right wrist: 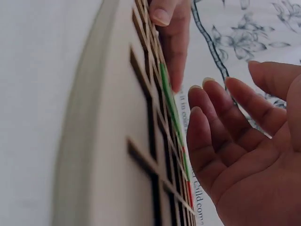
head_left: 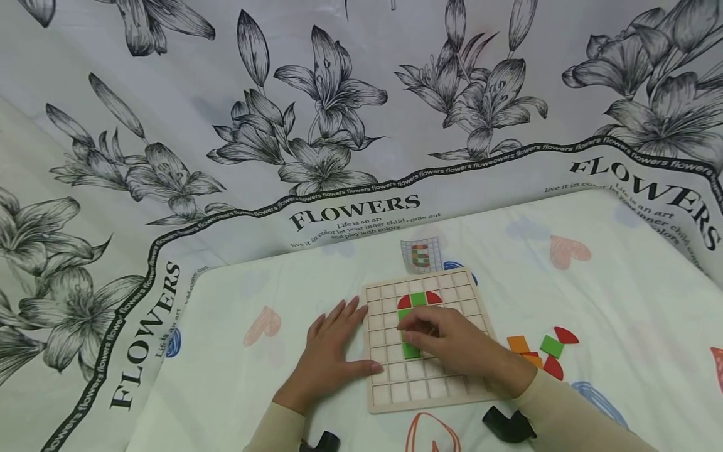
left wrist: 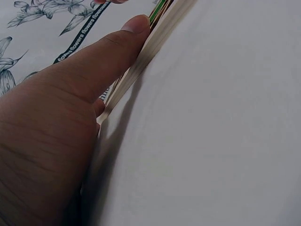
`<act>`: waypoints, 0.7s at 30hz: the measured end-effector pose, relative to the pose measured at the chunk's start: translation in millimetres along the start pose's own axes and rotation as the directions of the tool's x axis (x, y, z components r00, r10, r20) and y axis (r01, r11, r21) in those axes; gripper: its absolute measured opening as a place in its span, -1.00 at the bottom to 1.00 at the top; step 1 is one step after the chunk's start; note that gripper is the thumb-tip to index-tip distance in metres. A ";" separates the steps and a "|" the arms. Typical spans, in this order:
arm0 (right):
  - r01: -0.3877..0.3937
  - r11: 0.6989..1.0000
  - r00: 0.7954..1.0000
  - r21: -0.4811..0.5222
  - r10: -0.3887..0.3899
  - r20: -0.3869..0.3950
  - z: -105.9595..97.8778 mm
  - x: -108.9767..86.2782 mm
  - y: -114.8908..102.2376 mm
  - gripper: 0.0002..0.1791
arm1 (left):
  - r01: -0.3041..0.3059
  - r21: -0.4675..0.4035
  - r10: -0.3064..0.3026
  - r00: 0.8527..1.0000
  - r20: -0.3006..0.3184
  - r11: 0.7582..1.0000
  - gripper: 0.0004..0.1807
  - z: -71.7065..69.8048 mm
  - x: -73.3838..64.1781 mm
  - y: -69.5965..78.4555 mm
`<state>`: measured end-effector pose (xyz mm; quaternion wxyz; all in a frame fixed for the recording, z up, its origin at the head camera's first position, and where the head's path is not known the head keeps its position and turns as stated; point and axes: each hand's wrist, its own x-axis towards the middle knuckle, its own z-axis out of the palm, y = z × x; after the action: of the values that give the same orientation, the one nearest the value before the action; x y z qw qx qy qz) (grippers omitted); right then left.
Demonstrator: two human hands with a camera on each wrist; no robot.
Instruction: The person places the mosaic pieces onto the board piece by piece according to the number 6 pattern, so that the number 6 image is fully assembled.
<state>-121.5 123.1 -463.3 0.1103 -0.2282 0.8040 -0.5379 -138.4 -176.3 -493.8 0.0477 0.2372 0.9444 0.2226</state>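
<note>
Head view: the spread left hand (head_left: 327, 353) should brace the board (head_left: 417, 389) beside it so the right hand (head_left: 454, 338), loosely curved and seemingly empty, can square the green tiles (head_left: 411, 350) beneath.

Beyond the grip (head_left: 446, 339): a white sheet (head_left: 407, 37) rises as backdrop, printed with black line-drawn flowers (head_left: 330, 88). Wavy black band (head_left: 350, 190) crosses it, small lettering repeating "flowers"; capitals "FLOWERS" below. Beneath the grip, white tabletop cloth (head_left: 214, 376). Faded red hearts left of the grip (head_left: 262, 326) and beyond it, rightward (head_left: 569, 252). Light soft, yellower far left.
</note>
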 end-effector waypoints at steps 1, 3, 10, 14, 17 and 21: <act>0.002 1.000 1.000 -0.001 -0.002 0.002 -0.5 0.0 -1.1 -0.77 | 0.001 -0.001 -0.001 1.000 0.001 1.000 0.25 -0.2 -0.3 -0.1; 0.015 1.000 1.000 0.000 -0.015 0.001 -2.4 0.0 -3.3 -0.74 | 0.001 -0.004 -0.001 1.000 0.001 1.000 0.24 -0.3 -0.5 -0.3; 0.066 0.996 0.998 0.059 -0.066 -0.009 -17.1 -4.9 -12.9 -0.71 | -0.001 -0.004 0.001 1.000 0.004 1.000 0.25 0.4 0.1 0.4; 0.096 0.992 0.995 0.083 -0.094 -0.032 -26.2 -4.6 -18.0 -0.75 | -0.001 -0.006 0.001 1.000 0.004 1.000 0.25 -0.3 -0.9 -0.3; 0.115 0.988 0.993 0.099 -0.111 -0.049 -33.7 -4.5 -21.2 -0.75 | 0.010 -0.011 -0.010 1.000 0.002 1.000 0.26 0.2 -1.2 -1.2; 0.114 0.988 0.992 0.101 -0.107 -0.072 -46.0 -7.0 -25.4 -0.74 | 0.018 -0.017 -0.018 1.000 -0.001 1.000 0.27 2.0 1.1 -1.4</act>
<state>-128.6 156.0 -422.3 0.0654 -0.2483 0.7639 -0.5921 -139.5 -176.1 -496.3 0.0511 0.2283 0.9445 0.2306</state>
